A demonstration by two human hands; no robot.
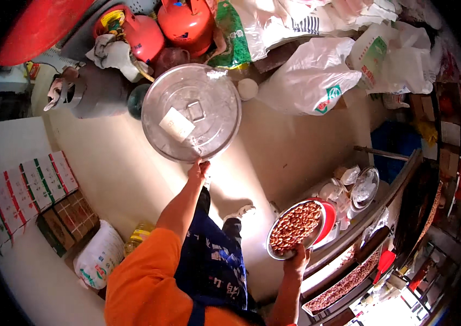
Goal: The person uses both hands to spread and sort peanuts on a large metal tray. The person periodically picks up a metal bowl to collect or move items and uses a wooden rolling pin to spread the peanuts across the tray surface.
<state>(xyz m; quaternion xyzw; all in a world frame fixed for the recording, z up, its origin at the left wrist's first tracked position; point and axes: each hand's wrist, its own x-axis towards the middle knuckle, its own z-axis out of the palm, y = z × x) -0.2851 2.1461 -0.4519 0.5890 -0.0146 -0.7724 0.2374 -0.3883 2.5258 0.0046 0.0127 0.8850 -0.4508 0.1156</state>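
A bowl (269,245) of glossy brown nut-like pieces (294,227) is at near right, tipped slightly; the right hand (297,261) grips its near rim, thumb on top and fingers underneath. Farther off and left, the left hand (199,170) is closed on the near edge of a broad round lid (214,130) with a square handle and a pale label; whether the lid rests on anything is hidden. Just right of the bowl, a red basin (327,221) crowds it, with a clear round container (364,188) beyond. A long tray (305,307) of reddish grains lies at near right. Beyond the lid, red gas cylinders (188,27), a grey cylinder (99,89) and, rightward, a white plastic bag (309,73) block the far side. At left are stacked boxes (35,187), a white sack (100,255) and a yellow container (139,236).
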